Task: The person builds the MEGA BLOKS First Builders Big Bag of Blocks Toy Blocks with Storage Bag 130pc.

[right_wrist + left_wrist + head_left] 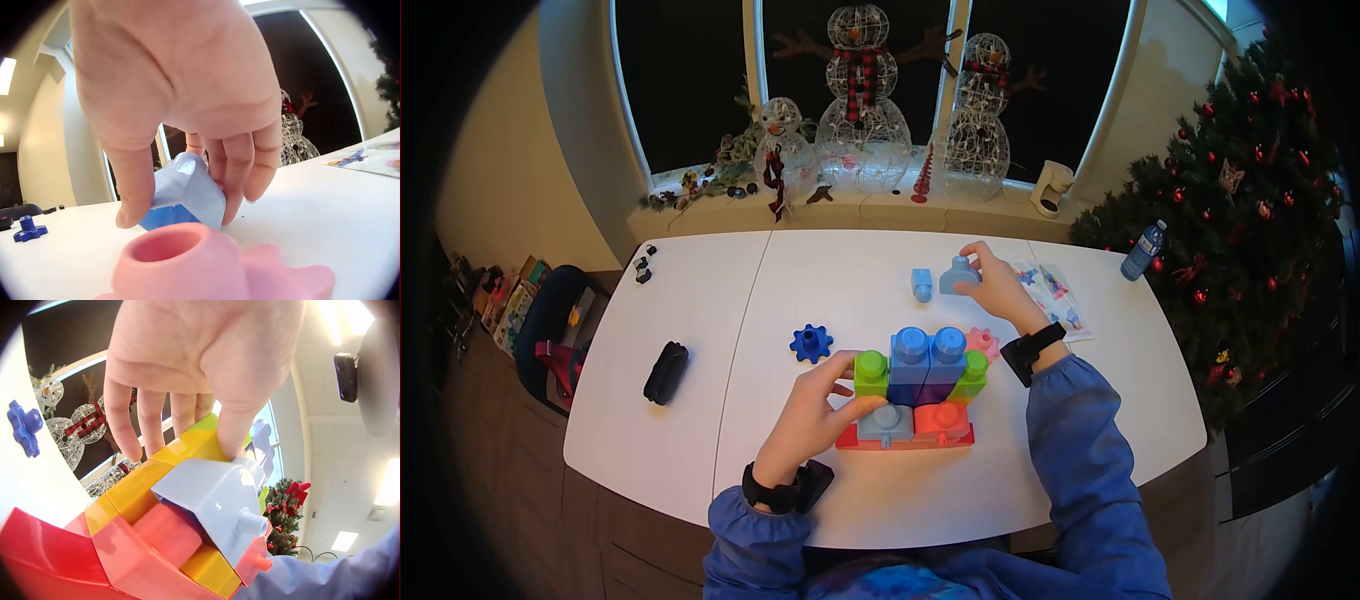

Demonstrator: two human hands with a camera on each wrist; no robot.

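Observation:
The left hand (808, 412) grips the left side of a block structure, fingers behind its green block (871, 372) and thumb by the grey-blue block (886, 424). Two blue blocks (911, 350) stand tallest in the middle, with a coral block (941, 421) in front and a red base (908, 444) below. In the left wrist view, yellow blocks (134, 485) show under the left hand (206, 356). Farther back, the right hand (1004, 295) pinches a light blue block (957, 275) between thumb and fingers; the right wrist view shows this block (190, 189) low over or on the table.
A small blue block (921, 284) lies left of the right hand. A dark blue gear (811, 343) and a pink gear (982, 345) are behind the structure. Printed sheets (1055, 298), a bottle (1144, 250) and a black case (666, 373) are on the white table (800, 270).

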